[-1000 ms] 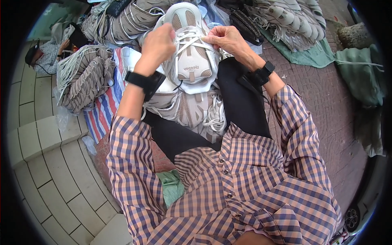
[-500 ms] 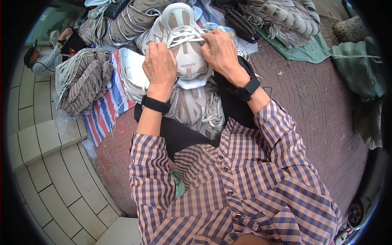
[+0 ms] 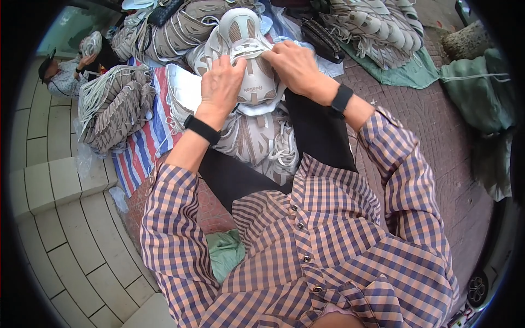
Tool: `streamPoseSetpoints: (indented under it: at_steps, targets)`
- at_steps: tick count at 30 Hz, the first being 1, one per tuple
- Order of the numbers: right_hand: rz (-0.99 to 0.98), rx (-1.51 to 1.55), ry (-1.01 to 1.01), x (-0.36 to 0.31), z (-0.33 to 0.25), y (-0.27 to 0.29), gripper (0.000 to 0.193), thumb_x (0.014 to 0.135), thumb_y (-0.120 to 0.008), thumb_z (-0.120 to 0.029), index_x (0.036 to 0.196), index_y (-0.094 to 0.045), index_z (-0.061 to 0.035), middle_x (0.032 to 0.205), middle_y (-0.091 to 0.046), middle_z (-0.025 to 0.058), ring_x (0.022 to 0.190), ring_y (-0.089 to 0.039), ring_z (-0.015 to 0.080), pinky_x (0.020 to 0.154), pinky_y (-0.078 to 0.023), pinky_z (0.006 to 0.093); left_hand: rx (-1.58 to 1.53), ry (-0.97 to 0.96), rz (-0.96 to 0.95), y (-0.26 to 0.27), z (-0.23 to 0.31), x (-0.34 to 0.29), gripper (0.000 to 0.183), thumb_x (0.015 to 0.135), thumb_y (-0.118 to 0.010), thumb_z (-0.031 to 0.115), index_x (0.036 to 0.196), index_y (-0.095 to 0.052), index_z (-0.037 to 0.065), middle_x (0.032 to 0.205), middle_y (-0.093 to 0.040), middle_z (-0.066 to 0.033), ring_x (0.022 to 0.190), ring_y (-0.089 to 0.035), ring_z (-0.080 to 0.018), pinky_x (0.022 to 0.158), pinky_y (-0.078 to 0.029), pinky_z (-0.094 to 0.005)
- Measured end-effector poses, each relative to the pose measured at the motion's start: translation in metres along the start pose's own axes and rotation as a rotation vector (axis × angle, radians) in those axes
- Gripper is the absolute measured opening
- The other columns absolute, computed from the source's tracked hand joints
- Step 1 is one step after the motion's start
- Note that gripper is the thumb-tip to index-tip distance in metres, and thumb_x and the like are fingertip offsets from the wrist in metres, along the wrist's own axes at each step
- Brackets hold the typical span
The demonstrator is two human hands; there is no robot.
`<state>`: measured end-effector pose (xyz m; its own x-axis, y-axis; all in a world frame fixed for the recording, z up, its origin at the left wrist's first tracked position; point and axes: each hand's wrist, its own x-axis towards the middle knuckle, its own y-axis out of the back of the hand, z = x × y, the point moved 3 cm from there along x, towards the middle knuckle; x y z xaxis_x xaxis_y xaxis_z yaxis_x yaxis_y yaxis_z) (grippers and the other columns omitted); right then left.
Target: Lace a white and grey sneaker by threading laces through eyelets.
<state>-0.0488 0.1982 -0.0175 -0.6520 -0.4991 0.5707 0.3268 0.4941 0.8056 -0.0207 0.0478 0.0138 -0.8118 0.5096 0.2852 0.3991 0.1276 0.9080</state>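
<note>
A beige and white sneaker [image 3: 256,82] sits between my knees, its toe pointing away and its tongue toward me. White shoelaces [image 3: 249,50] cross over it. My left hand [image 3: 220,87] is at the left side of the lacing with fingers bent and pinched, apparently on a lace end. On the opposite side my right hand [image 3: 292,66] pinches the shoelace between thumb and forefinger. The fingertips partly cover the lace ends. Below the sneaker lie more beige shoe uppers [image 3: 257,139] with loose bunched laces.
Piles of beige shoe uppers lie at the left [image 3: 117,109], the back and the far right [image 3: 377,33]. A striped plastic sheet [image 3: 143,156], a green cloth [image 3: 413,74] and a green sack [image 3: 478,93] are around me. At far left, a person [image 3: 68,79] holds a shoe.
My elbows and forearms have spread outward, while both hands stay at the laces, the left slightly further right. The person at far left has raised a shoe into view.
</note>
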Motion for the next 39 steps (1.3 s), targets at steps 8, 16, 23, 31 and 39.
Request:
streamPoseSetpoints:
  at_steps: [8, 16, 23, 31, 39]
  targets:
    - [-0.090, -0.216, 0.244, 0.032, -0.007, -0.004, 0.010, 0.072, -0.054, -0.014, 0.078, -0.056, -0.0066, 0.087, -0.051, 0.0068, 0.081, -0.054, 0.0202, 0.064, -0.042, 0.0322, 0.151, 0.029, -0.079, -0.010, -0.009, 0.014, 0.010, 0.066, -0.062, 0.009, 0.076, -0.059, 0.008, 0.089, -0.055, -0.0066, 0.082, -0.058, -0.0183, 0.066, -0.049, -0.0298]
    - [-0.139, 0.370, 0.306, 0.021, -0.023, 0.038, 0.006, 0.073, -0.052, -0.009, 0.077, -0.051, -0.0052, 0.086, -0.046, 0.0095, 0.083, -0.050, 0.0249, 0.066, -0.038, 0.0345, -0.881, 0.245, 0.187, 0.073, 0.038, -0.081, 0.009, 0.068, -0.063, -0.001, 0.075, -0.060, 0.002, 0.100, -0.054, -0.0144, 0.086, -0.056, -0.0281, 0.073, -0.046, -0.0329]
    - [0.082, 0.839, 0.341, -0.049, -0.140, 0.164, 0.017, 0.066, -0.054, 0.003, 0.081, -0.055, -0.0023, 0.085, -0.052, 0.0124, 0.072, -0.051, 0.0278, 0.060, -0.040, 0.0359, -1.092, 0.234, 0.533, 0.135, 0.098, -0.124, 0.027, 0.066, -0.063, -0.006, 0.091, -0.060, 0.001, 0.089, -0.060, -0.0156, 0.070, -0.061, -0.0286, 0.060, -0.049, -0.0320]
    - [0.006, 0.763, -0.029, -0.095, -0.118, 0.129, 0.041, 0.078, -0.058, 0.000, 0.118, -0.050, 0.0012, 0.117, -0.051, 0.0158, 0.099, -0.054, 0.0300, 0.085, -0.044, 0.0341, -2.068, -0.349, 0.004, 0.244, 0.104, -0.165, 0.005, 0.076, -0.064, -0.002, 0.079, -0.066, -0.005, 0.085, -0.063, -0.0176, 0.068, -0.062, -0.0224, 0.057, -0.049, -0.0266]
    - [-0.365, 1.038, 0.027, -0.112, -0.132, 0.140, 0.016, 0.079, -0.051, -0.005, 0.090, -0.062, -0.0020, 0.078, -0.063, 0.0147, 0.074, -0.062, 0.0289, 0.069, -0.049, 0.0353, -1.638, -0.424, -0.575, 0.241, 0.067, -0.153, 0.020, 0.081, -0.062, 0.014, 0.098, -0.063, 0.003, 0.080, -0.064, -0.0100, 0.069, -0.064, -0.0187, 0.062, -0.051, -0.0250]
